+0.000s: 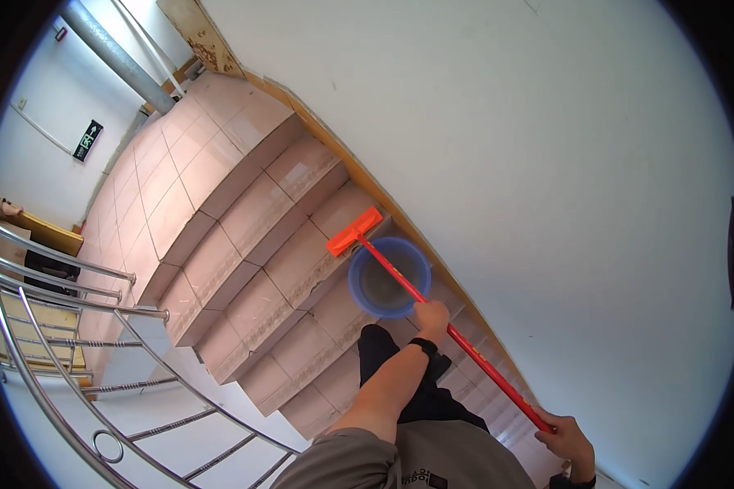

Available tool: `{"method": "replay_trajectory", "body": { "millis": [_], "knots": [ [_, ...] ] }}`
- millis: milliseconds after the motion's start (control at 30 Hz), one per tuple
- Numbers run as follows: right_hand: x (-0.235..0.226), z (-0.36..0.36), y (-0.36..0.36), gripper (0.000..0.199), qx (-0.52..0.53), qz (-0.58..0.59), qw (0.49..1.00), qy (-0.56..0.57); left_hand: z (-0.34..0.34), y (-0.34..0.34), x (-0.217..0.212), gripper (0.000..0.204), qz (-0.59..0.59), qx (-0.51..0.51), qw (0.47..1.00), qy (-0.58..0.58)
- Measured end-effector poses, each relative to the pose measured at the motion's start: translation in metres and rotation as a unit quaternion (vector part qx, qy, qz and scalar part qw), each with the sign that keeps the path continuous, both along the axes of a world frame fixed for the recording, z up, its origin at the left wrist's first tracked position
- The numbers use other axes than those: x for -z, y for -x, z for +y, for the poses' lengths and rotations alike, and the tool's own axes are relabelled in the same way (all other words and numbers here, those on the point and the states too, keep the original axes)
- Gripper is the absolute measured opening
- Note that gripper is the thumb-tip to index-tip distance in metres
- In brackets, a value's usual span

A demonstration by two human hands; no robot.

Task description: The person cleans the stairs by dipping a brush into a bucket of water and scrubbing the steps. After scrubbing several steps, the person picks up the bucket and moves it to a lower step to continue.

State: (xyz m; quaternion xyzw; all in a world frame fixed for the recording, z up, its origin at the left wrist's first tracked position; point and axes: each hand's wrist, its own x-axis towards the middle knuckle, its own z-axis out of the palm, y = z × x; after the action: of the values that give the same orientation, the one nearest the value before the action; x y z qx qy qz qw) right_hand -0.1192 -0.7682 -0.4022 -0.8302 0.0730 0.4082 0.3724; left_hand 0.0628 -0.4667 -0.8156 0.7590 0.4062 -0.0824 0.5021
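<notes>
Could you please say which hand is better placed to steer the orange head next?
Probably the left hand, gripping the red pole nearer the orange head; the right hand holds it farther back.

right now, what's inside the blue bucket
Inside the blue bucket, a greyish surface shows, possibly water. The red handle crosses above it, covering a strip; whatever lies beneath that strip can't be seen.

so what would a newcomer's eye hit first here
Probably the bright red pole, held slantwise by the left grip mid-picture and right grip lower right, its orange head near centre. Beside it, the blue bucket stands out against tiled steps; at far left, a shiny steel railing curves.
</notes>
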Motion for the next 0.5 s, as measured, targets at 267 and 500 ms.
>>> {"method": "replay_trajectory", "body": {
  "millis": [267, 500],
  "knots": [
    [-0.027, -0.004, 0.011, 0.063, 0.052, 0.079, 0.995, 0.044, -0.011, 0.002, -0.129, 0.032, 0.038, -0.132, 0.988, 0.063],
    [-0.002, 0.056, -0.014, 0.065, 0.005, -0.011, 1.0, 0.004, 0.042, -0.04, -0.126, 0.032, 0.044, -0.088, 0.994, 0.05]
  ]
}}
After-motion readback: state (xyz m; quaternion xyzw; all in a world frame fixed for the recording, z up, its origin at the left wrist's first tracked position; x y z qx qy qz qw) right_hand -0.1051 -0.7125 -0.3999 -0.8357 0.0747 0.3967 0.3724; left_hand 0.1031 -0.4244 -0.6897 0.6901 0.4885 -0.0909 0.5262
